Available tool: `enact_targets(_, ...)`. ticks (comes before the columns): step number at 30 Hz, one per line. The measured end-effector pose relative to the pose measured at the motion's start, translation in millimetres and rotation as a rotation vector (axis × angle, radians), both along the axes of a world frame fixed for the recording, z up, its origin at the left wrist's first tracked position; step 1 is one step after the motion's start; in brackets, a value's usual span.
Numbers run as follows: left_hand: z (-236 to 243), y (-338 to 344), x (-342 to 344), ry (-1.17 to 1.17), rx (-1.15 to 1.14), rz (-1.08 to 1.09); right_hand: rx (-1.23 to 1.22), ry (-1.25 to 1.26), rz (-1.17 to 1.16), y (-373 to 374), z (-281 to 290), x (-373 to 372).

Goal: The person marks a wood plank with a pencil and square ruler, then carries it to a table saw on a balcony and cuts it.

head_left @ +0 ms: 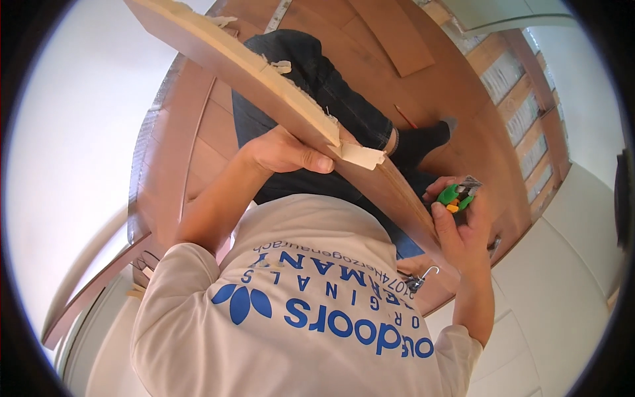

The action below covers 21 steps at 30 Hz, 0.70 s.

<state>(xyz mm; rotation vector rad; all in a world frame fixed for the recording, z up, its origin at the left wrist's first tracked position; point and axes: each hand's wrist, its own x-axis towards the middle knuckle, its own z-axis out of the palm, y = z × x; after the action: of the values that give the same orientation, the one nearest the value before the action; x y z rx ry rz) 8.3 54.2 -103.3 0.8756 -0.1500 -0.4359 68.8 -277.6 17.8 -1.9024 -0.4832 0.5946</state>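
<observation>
1. My left hand (pixel 288 152) clamps the plank (pixel 264 86), which runs out either side of it; a slack grip could let it twist.
2. My right hand (pixel 461 228) curls round a green-handled tool (pixel 450 194) (its tip unclear); a slip could nick me.

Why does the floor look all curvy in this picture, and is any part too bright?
In the head view, the wide fisheye lens bends straight edges, so the brown floor looks rounded; the head view's corners go black; in the head view, the white surface at far left is bright and shows little detail, while the board looks clear enough to show its rough edge.
</observation>
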Motion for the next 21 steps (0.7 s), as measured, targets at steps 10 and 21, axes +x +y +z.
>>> enact_targets(10, -5, -43, -6, 0.5, -0.333, 0.509, -0.221, -0.551, -0.31, -71, -16, 4)
enact_targets(21, -13, -51, 3, 0.598, 0.096, 0.613, -0.4, -0.268, -1.527, -420, -152, -152)
